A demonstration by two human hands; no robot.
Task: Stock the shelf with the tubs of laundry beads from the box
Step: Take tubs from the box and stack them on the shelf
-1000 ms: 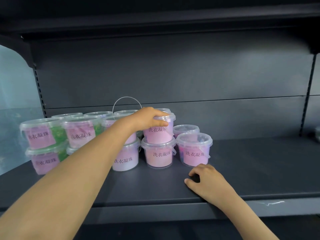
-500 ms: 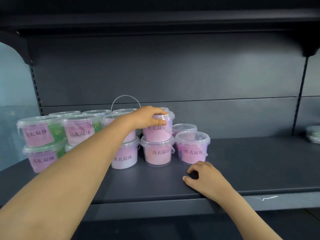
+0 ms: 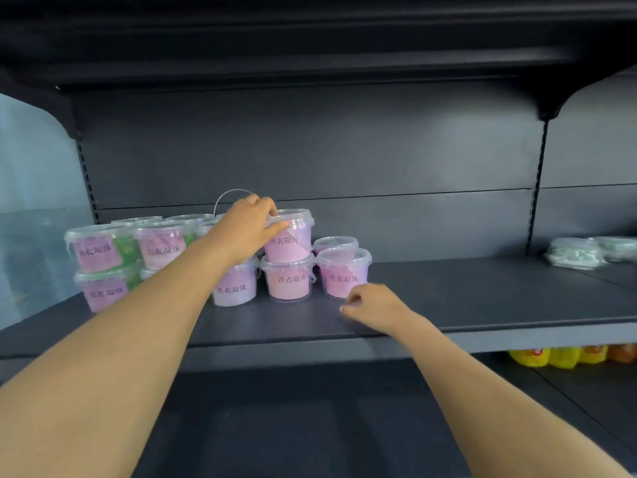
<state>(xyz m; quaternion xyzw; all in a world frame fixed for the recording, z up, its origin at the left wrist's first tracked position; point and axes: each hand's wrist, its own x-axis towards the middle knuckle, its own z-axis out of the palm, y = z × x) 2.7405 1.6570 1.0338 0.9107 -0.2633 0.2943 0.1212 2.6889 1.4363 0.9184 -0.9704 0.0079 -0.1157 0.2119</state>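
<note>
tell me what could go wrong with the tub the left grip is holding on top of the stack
1. The left grip holds the top tub by its rim. If the tub sits off-centre on the lower tub, it may tip on release.
2. The neighbouring tub stands close, so a sideways nudge could knock it.
3. The right grip rests by the front edge of the shelf, where a toppled tub could hit it or roll off.

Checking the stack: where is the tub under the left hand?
Head view, left of centre: the top tub stands on a lower tub on the shelf, its rim gripped by the left hand.
</note>
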